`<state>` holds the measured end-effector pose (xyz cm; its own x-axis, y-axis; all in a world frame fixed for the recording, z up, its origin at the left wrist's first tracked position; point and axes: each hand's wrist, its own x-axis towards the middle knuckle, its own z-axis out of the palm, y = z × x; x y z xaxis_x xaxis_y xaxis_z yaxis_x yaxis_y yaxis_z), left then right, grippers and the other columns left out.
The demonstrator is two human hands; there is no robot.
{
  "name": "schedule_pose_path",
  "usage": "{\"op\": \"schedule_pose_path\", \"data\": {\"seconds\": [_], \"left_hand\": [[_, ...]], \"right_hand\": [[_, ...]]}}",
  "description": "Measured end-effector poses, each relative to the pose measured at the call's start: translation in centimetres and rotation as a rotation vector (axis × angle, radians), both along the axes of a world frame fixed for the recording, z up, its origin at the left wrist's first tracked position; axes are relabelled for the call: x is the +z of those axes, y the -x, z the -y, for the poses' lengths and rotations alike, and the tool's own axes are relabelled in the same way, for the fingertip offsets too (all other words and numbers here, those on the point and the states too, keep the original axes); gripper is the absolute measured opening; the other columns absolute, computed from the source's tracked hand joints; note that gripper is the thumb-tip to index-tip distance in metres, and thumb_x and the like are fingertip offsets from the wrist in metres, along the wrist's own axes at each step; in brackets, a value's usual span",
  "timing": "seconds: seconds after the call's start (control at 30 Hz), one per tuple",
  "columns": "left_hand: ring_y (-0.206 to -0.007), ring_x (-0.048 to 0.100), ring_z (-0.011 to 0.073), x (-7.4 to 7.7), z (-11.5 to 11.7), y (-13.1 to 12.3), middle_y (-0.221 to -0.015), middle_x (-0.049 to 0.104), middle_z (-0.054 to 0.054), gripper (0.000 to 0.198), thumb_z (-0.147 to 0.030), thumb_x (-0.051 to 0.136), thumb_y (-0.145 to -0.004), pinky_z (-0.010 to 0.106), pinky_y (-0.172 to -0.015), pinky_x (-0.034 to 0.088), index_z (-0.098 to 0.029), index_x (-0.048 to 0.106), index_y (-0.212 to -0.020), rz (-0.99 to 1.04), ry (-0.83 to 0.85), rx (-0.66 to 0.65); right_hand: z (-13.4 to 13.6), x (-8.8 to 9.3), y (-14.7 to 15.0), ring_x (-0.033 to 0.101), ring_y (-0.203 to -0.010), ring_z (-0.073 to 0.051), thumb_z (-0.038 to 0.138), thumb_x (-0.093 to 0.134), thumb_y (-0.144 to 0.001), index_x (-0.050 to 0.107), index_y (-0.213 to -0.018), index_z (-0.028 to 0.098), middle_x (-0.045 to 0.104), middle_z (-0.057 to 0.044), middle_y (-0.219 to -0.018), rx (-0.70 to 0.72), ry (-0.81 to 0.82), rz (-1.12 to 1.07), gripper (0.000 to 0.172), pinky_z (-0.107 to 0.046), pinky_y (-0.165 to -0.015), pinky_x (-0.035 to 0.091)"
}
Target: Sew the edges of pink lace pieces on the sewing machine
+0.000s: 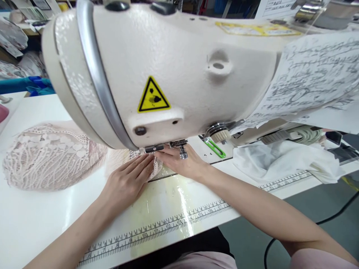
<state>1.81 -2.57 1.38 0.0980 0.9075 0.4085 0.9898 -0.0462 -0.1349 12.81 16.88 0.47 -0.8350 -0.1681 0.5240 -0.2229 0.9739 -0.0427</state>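
Pale pink lace fabric point(156, 169) lies under the head of a white sewing machine point(190, 67). My left hand point(130, 179) rests flat on the lace, its fingers stretched out and close together, pointing towards the needle area. From the other side, my right hand point(182, 160) reaches in under the machine head, its fingers closed at the edge of the same lace. Part of those fingers is hidden behind the presser and needle parts point(181, 146). The needle tip itself cannot be made out.
More lace point(53, 160) lies bunched on the left of the white table point(33, 224). A printed ruler strip point(146, 233) runs along the front edge. A green slotted piece point(215, 148), white cloth point(286, 160) and handwritten paper point(311, 78) are to the right.
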Motion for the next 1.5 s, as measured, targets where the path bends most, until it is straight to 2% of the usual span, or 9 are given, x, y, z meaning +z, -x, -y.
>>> {"op": "schedule_pose_path", "data": {"seconds": [0.13, 0.27, 0.43, 0.7, 0.87, 1.0, 1.23, 1.4, 1.5], "left_hand": [[-0.116, 0.061, 0.0266, 0.2, 0.1, 0.1, -0.126, 0.063, 0.014, 0.031, -0.015, 0.050, -0.091, 0.041, -0.095, 0.058, -0.008, 0.062, -0.120, 0.028, 0.004, -0.002], [-0.117, 0.061, 0.0271, 0.3, 0.1, 0.1, -0.125, 0.063, 0.014, 0.031, -0.015, 0.050, -0.092, 0.041, -0.095, 0.057, -0.008, 0.062, -0.119, 0.011, -0.003, 0.000], [-0.116, 0.061, 0.0284, 0.2, 0.3, 0.5, -0.125, 0.064, 0.015, 0.032, -0.013, 0.048, -0.091, 0.042, -0.095, 0.057, -0.006, 0.063, -0.118, 0.014, -0.001, 0.001], [-0.113, 0.063, 0.0271, 0.3, 0.3, 0.8, -0.124, 0.064, 0.014, 0.036, -0.011, 0.047, -0.089, 0.042, -0.094, 0.058, -0.007, 0.059, -0.122, 0.006, -0.007, 0.016], [-0.118, 0.060, 0.0254, 0.4, 0.4, 0.5, -0.125, 0.065, 0.014, 0.025, -0.010, 0.050, -0.087, 0.039, -0.098, 0.055, -0.010, 0.063, -0.108, 0.118, -0.009, 0.086], [-0.122, 0.058, 0.0238, 0.5, 0.5, 0.3, -0.124, 0.065, 0.013, 0.016, -0.006, 0.052, -0.086, 0.037, -0.102, 0.053, -0.012, 0.061, -0.098, 0.139, -0.054, 0.056], [-0.121, 0.058, 0.0249, 0.2, 0.5, 0.7, -0.129, 0.062, 0.013, 0.038, -0.011, 0.046, -0.089, 0.041, -0.102, 0.053, -0.009, 0.054, -0.126, 0.137, 0.020, 0.063], [-0.115, 0.063, 0.0246, 0.3, 0.7, 1.2, -0.126, 0.064, 0.012, 0.039, -0.009, 0.041, -0.089, 0.044, -0.097, 0.056, -0.010, 0.056, -0.125, 0.110, 0.034, 0.066], [-0.114, 0.063, 0.0238, 0.4, 0.7, 1.3, -0.126, 0.064, 0.010, 0.038, -0.011, 0.041, -0.089, 0.043, -0.097, 0.055, -0.012, 0.057, -0.124, 0.106, 0.046, 0.086]], "right_hand": [[0.3, -0.5, 0.1, 0.063, -0.071, -0.012, 0.005, 0.045, -0.091, 0.067, -0.095, 0.019, 0.074, 0.003, -0.096, -0.086, -0.143, -0.080, 0.027, -0.032, -0.055, 0.039], [0.5, -0.9, -0.1, 0.063, -0.072, -0.012, 0.012, 0.051, -0.090, 0.068, -0.098, 0.021, 0.073, 0.002, -0.102, -0.072, -0.151, -0.097, 0.021, -0.032, -0.057, 0.040], [0.6, -0.8, -0.1, 0.063, -0.076, -0.012, 0.009, 0.052, -0.089, 0.067, -0.102, 0.022, 0.071, 0.002, -0.106, -0.062, -0.134, -0.081, 0.024, -0.032, -0.057, 0.039], [1.0, 0.2, 0.0, 0.059, -0.083, -0.012, 0.005, 0.047, -0.090, 0.066, -0.092, 0.019, 0.070, 0.001, -0.094, -0.012, -0.162, -0.078, 0.024, -0.028, -0.061, 0.039], [1.2, -0.4, 0.5, 0.060, -0.085, -0.010, 0.002, 0.046, -0.089, 0.064, -0.083, 0.018, 0.069, 0.003, -0.083, 0.146, -0.037, -0.082, 0.025, -0.024, -0.072, 0.046], [1.3, -0.5, 0.6, 0.061, -0.083, -0.010, 0.004, 0.048, -0.089, 0.065, -0.081, 0.019, 0.070, 0.004, -0.081, 0.180, 0.035, -0.066, 0.024, -0.024, -0.069, 0.047], [1.4, -0.9, 0.3, 0.060, -0.076, -0.008, 0.001, 0.049, -0.088, 0.066, -0.081, 0.022, 0.069, 0.007, -0.074, 0.165, 0.022, -0.115, 0.028, -0.023, -0.065, 0.046], [1.5, -1.4, 0.2, 0.063, -0.082, -0.009, 0.005, 0.054, -0.088, 0.067, -0.091, 0.021, 0.071, 0.007, -0.080, 0.217, 0.007, -0.126, 0.021, -0.026, -0.085, 0.052], [1.5, -1.2, 0.3, 0.063, -0.081, -0.009, 0.005, 0.054, -0.089, 0.068, -0.091, 0.020, 0.072, 0.007, -0.078, 0.238, -0.002, -0.165, 0.020, -0.026, -0.087, 0.053]]}}
